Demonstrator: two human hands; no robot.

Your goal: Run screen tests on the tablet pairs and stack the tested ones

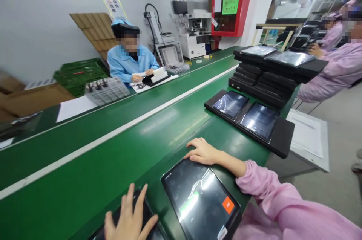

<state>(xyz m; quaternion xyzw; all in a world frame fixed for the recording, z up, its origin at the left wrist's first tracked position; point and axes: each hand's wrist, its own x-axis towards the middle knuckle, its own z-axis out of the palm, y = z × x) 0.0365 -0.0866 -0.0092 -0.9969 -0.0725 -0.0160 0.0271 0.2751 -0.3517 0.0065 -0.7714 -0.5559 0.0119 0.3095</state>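
Presently we find the left hand unclenched, fingers spread over a dark device; contact we cannot confirm. The right hand, fingers bent, is at the far edge of a tablet lying on the green bench; whether it grips, we cannot tell. Beyond, we note a black tray bearing two tablets, and a co-worker in blue opposite.

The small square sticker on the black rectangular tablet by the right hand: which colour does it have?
The sticker is orange, best seen in the head view.
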